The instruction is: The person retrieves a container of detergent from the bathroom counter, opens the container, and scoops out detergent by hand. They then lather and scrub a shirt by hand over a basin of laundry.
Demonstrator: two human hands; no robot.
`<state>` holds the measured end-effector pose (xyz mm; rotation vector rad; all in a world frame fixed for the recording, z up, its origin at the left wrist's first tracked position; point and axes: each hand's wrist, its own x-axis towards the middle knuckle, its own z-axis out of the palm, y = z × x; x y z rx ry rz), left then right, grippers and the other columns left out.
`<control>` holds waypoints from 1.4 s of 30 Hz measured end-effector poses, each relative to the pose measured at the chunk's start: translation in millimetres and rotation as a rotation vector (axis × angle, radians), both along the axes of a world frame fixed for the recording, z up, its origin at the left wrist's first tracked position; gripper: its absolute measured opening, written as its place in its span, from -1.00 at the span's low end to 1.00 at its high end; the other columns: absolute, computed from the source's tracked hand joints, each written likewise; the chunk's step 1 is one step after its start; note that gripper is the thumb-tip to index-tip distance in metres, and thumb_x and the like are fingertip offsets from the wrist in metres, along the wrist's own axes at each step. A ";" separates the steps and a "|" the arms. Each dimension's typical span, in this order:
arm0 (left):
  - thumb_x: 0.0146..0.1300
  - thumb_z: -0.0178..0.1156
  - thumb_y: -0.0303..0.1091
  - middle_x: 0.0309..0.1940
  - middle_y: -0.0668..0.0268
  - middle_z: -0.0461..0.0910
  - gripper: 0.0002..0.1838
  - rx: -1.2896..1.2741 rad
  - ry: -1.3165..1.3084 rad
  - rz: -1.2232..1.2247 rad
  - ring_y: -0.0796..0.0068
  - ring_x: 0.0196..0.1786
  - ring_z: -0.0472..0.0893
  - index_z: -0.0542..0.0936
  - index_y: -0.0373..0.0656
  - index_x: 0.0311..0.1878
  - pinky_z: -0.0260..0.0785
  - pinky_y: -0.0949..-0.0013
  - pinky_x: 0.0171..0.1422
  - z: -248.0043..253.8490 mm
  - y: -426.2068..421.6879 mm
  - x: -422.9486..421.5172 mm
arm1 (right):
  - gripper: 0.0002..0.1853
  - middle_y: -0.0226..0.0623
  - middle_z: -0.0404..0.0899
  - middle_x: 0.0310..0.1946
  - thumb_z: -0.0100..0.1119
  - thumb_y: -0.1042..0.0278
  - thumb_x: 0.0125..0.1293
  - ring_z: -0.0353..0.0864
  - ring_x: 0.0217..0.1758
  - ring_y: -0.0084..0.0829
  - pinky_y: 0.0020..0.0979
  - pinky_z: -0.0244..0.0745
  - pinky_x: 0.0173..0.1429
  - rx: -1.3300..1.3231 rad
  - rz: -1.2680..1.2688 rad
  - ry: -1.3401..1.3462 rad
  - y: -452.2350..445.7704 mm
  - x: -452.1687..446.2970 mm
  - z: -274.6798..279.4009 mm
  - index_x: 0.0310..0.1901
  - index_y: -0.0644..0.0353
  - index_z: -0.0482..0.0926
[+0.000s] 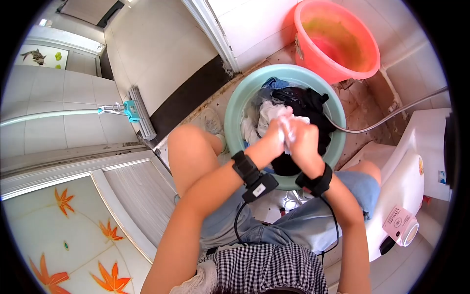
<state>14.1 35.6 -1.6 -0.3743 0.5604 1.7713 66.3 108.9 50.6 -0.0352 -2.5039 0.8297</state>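
Note:
Both hands meet above a pale green basin (235, 108) filled with wet clothes. My left hand (275, 136) is closed on a white cloth garment (268, 113), and suds show on the fingers. Pressed against it, my right hand (304, 142) also grips the white garment. A bunched end of it sticks out between the two hands. Black clothes (297, 100) lie in the basin behind and under the hands, with a bit of blue denim (275, 84) at the far rim. The exact finger positions are partly hidden.
A pink bucket (313, 54) stands behind the basin. A grey hose (377, 128) runs from the right into the basin. To the right is a white appliance or fixture (401, 181) with a pink-labelled container (402, 226). A mop (139, 115) leans at left, near the doorway.

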 end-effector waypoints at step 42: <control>0.32 -0.17 -0.19 -0.40 0.47 0.45 -0.75 -0.045 0.072 0.058 0.61 -0.34 0.47 0.46 -0.09 -0.23 0.32 0.51 -0.26 38.8 10.5 3.9 | -0.76 -0.12 0.37 -0.71 0.08 0.37 0.19 0.31 -0.71 -0.26 -0.40 0.22 -0.59 -0.141 -0.015 0.130 13.9 1.5 3.0 -0.55 0.36 0.48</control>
